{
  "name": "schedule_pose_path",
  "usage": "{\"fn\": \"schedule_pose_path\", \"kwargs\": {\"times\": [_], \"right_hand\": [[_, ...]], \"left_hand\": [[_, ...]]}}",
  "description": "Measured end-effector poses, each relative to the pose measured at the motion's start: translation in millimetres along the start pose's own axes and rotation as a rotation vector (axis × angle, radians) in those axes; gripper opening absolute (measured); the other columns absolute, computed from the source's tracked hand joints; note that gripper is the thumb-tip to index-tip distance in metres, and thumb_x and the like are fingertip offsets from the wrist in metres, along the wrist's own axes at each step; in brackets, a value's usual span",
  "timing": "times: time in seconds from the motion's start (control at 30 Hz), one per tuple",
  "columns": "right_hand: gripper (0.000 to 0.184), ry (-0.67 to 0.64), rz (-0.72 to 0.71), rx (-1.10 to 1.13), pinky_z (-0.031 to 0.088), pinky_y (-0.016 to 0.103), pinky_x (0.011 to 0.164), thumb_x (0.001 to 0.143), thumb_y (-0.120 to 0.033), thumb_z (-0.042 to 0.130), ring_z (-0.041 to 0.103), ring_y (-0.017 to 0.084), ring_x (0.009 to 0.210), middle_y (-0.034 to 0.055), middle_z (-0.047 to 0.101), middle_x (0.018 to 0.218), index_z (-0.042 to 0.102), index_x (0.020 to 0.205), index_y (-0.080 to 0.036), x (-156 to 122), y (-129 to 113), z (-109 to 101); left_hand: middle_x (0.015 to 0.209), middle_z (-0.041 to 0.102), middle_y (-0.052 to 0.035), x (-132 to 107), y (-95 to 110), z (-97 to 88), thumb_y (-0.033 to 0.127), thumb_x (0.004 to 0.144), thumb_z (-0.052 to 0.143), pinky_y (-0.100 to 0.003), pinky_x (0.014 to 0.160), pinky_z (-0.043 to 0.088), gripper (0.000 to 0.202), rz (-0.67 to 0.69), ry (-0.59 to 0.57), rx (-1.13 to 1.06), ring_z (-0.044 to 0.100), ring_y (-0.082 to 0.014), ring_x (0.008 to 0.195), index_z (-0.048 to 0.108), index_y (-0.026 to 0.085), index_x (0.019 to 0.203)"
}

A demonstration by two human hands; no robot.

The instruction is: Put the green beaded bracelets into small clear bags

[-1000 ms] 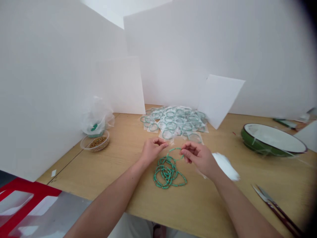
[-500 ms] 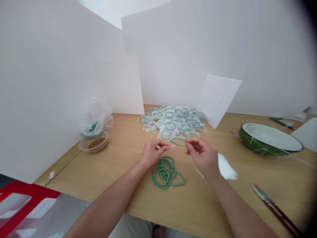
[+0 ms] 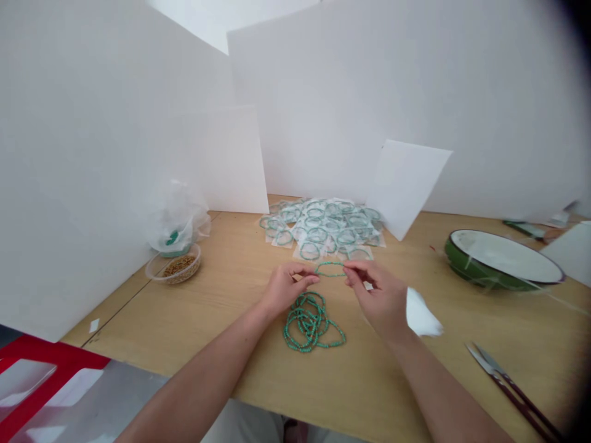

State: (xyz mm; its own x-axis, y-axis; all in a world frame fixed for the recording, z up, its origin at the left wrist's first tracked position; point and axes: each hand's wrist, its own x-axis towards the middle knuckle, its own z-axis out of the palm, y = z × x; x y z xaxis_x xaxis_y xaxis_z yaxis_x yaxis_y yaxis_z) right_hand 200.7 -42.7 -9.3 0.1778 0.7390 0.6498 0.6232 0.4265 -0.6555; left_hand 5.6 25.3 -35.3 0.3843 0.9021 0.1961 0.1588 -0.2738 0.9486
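A single green bead bracelet [image 3: 329, 269] is stretched between my two hands just above the table. My left hand [image 3: 284, 287] pinches its left end with thumb and fingers closed. My right hand [image 3: 379, 294] pinches the right end, fingers curled. Below the hands lies a loose heap of green bead bracelets [image 3: 310, 320] on the wooden table [image 3: 231, 289]. Behind them sits a pile of small clear bags with bracelets inside [image 3: 323, 227].
A stack of empty white bags [image 3: 421, 314] lies right of my right hand. A green-rimmed enamel bowl [image 3: 501, 258] stands at the right, scissors [image 3: 510, 387] near the front right edge. A plastic tub of brown bits [image 3: 176, 267] and a clear bag [image 3: 178, 220] sit left. White boards [image 3: 406, 184] enclose the table.
One bracelet came up off the heap in my right hand and now hangs stretched between both hands, which moved slightly away from me.
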Motion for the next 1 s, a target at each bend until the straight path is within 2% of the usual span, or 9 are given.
{"fn": "schedule_pose_path", "kwargs": {"times": [0.13,0.37,0.57,0.7,0.8,1.0], "right_hand": [[0.015,-0.052,-0.083,-0.073,0.055,0.032,0.071,0.092,-0.032,0.056,0.067,0.018,0.072,0.0039,0.071,0.084,0.068,0.090,-0.023,1.8,-2.4,-0.5],[0.018,-0.019,-0.139,-0.141,0.053,0.036,0.077,0.094,-0.030,0.052,0.067,0.021,0.081,0.0059,0.072,0.089,0.069,0.092,-0.024,5.1,-1.3,-3.2],[0.024,-0.200,-0.188,-0.080,0.053,0.037,0.084,0.096,-0.025,0.046,0.067,0.021,0.091,0.0045,0.073,0.097,0.069,0.102,-0.026,4.1,-0.4,-0.3],[0.021,-0.154,-0.158,-0.077,0.054,0.037,0.084,0.095,-0.025,0.049,0.067,0.021,0.091,0.0040,0.072,0.098,0.068,0.104,-0.027,2.3,5.8,2.8],[0.020,-0.102,-0.129,-0.100,0.054,0.037,0.085,0.094,-0.026,0.051,0.065,0.022,0.094,0.0075,0.067,0.102,0.069,0.103,-0.025,0.9,12.2,6.1],[0.028,-0.104,-0.107,-0.176,0.056,0.037,0.078,0.091,-0.031,0.055,0.061,0.023,0.089,0.0091,0.056,0.099,0.067,0.116,-0.027,-2.7,23.6,10.9]], "left_hand": [[0.081,0.073,-0.0062,1.3,0.3,0.9,0.043,0.074,0.073,-0.025,0.059,0.052,0.030,-0.039,-0.007,-0.115,0.064,-0.0147,0.066,0.075,0.016,0.087],[0.077,0.073,-0.0066,2.1,2.1,1.2,0.041,0.070,0.077,-0.026,0.063,0.053,0.033,-0.055,0.008,-0.191,0.063,-0.0137,0.063,0.076,0.015,0.092],[0.075,0.073,-0.0058,-0.3,-0.5,3.4,0.043,0.073,0.075,-0.025,0.062,0.049,0.032,-0.028,-0.028,-0.172,0.062,-0.0135,0.062,0.076,0.016,0.091],[0.075,0.072,-0.0052,-1.8,3.1,5.6,0.044,0.074,0.074,-0.024,0.061,0.048,0.034,-0.047,-0.035,-0.205,0.060,-0.0129,0.062,0.076,0.015,0.091],[0.074,0.071,-0.0053,-1.5,4.8,7.7,0.046,0.072,0.075,-0.025,0.061,0.049,0.036,-0.091,-0.015,-0.278,0.061,-0.0135,0.062,0.075,0.014,0.088],[0.078,0.073,-0.0071,-0.1,4.4,9.3,0.052,0.067,0.077,-0.027,0.062,0.051,0.040,-0.205,0.022,-0.382,0.063,-0.0150,0.063,0.073,0.015,0.083]]}}
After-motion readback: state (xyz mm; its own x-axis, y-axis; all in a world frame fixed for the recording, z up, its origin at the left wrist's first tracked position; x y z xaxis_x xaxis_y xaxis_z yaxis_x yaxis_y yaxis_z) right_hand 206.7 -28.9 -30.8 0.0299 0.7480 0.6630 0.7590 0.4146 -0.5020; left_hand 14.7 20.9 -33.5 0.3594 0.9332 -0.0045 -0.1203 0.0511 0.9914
